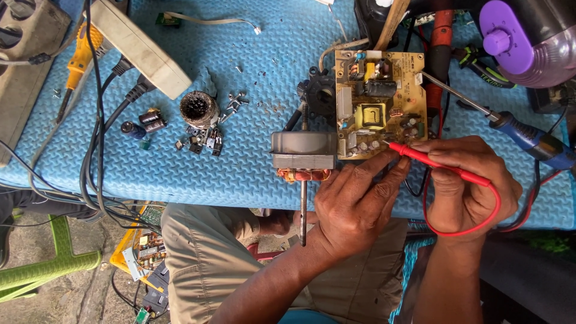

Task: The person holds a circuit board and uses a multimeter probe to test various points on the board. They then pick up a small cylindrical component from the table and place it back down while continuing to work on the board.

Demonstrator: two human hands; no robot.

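A tan circuit board (380,102) with a yellow transformer and capacitors lies on the blue foam mat (240,78). My right hand (474,186) holds a red test probe (444,168), its tip at the board's lower right edge, with the red lead looping back around the hand. My left hand (354,204) rests at the board's lower edge beside the probe tip; whether it holds anything is hidden. A small motor (303,157) with copper windings and a long shaft sits just left of my left hand.
A blue-handled soldering iron (528,138) lies to the right of the board. A white power strip (141,45) with black plugs, loose capacitors (147,123), screws and a round metal part (198,108) lie on the left. A purple container (516,36) stands top right. Circuit boards lie on the ground.
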